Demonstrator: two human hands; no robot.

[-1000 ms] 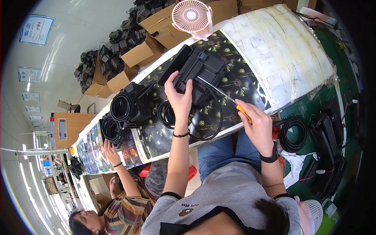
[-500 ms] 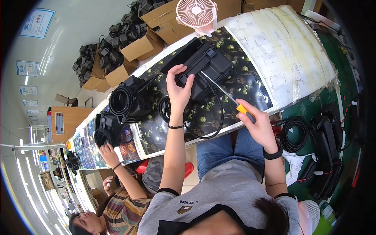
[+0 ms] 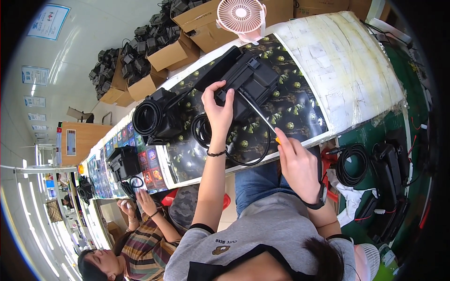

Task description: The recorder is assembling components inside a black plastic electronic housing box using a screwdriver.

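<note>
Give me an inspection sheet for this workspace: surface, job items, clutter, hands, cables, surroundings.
Surface: table with a dark patterned cover, white section at right.
Job items: black case; long-shafted tool, its far end at the case, exact contact unclear.
Clutter: second case and third case at left; white cloth at right.
Hands: left hand touches the black case; right hand grips the tool.
Cables: looped cable near the black case; coiled cable at right.
Surroundings: pink fan, cardboard boxes, co-worker at left.

- box (image 3: pixel 261 77): matt black plastic, smooth
- screwdriver shaft (image 3: pixel 258 110): shiny metal
- desk covering (image 3: pixel 294 110): glossy, dark printed sheet
- cartons (image 3: pixel 165 57): matt brown cardboard
- jeans (image 3: pixel 251 185): blue woven cloth
- fan (image 3: pixel 240 13): smooth pink plastic
</note>
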